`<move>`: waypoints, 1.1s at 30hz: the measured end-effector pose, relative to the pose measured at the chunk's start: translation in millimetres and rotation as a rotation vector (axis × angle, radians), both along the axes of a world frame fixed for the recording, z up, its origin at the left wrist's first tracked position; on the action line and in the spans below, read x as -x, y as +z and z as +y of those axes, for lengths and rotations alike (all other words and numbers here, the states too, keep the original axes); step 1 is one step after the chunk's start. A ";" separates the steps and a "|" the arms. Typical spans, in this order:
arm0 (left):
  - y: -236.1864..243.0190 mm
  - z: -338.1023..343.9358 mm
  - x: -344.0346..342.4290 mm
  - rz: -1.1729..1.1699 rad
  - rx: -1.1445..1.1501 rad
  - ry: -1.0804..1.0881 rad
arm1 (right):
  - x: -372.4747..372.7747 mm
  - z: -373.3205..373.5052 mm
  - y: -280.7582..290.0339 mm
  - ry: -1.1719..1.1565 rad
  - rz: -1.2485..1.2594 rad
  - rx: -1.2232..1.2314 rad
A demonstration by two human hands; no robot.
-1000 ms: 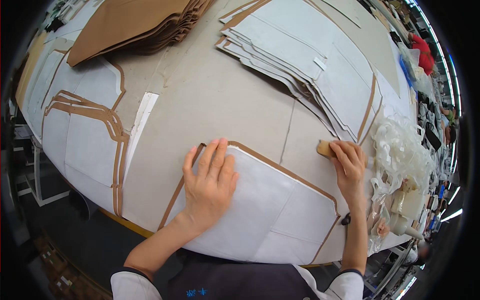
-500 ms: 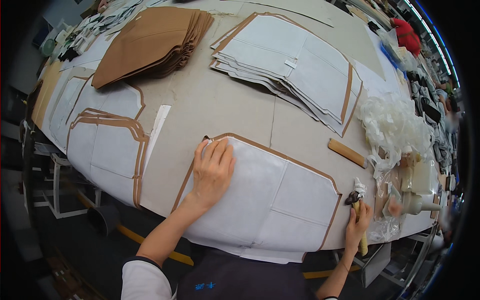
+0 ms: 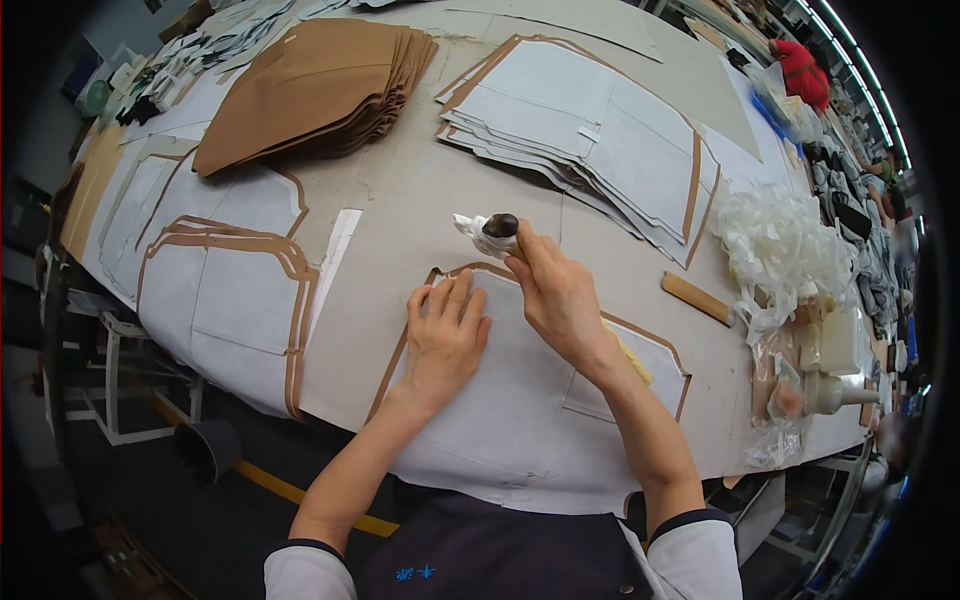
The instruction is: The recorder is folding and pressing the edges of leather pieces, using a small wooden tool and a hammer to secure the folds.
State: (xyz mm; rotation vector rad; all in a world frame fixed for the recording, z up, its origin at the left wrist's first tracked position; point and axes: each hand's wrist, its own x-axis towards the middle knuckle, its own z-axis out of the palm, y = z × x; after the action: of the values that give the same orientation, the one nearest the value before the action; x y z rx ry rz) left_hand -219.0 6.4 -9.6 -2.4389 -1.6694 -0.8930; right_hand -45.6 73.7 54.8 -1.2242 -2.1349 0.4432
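A white-backed panel with a brown folded edge [image 3: 510, 380] lies flat at the near side of the table. My left hand [image 3: 445, 335] rests on its upper left corner, fingers spread along the brown edge. In my right hand [image 3: 560, 300] is a hammer [image 3: 500, 226] with a dark round head, white wrapping on one end and a yellow handle, partly hidden by my hand and wrist. Its head is raised over the table just beyond the panel's top edge, apart from the panel.
Brown panels [image 3: 310, 90] are stacked at the far left, white-backed ones [image 3: 590, 110] at the far middle. More edged panels [image 3: 235, 290] lie left. On the right are a wooden strip [image 3: 697, 299], crumpled clear plastic [image 3: 785, 250] and a white bottle [image 3: 825, 393].
My right hand has brought the hammer from the table's right side over to the panel's top edge, near my left hand. The left hand stays on the corner.
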 end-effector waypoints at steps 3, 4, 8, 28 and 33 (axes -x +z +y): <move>-0.7 -1.0 0.7 -0.004 0.007 0.012 | 5.5 4.5 0.7 0.035 -0.085 -0.002; -0.1 -0.8 0.8 -0.007 0.008 0.007 | 5.8 4.0 -4.8 0.030 -0.089 -0.001; 3.8 -2.6 -0.2 -0.004 0.027 0.021 | 7.7 -0.6 -15.6 0.047 -0.197 0.047; 5.5 -2.2 0.4 -0.045 0.009 0.021 | 19.2 5.6 -13.1 0.086 -0.295 0.107; 5.4 -3.1 -0.7 -0.042 0.025 0.040 | 15.2 -2.7 -19.3 0.029 -0.173 0.093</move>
State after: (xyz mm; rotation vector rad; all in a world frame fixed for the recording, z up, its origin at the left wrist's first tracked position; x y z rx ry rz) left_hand -218.3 3.3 -4.2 -2.4096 -1.7473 -0.9296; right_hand -60.8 71.0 35.5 -1.3269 -2.3032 0.4689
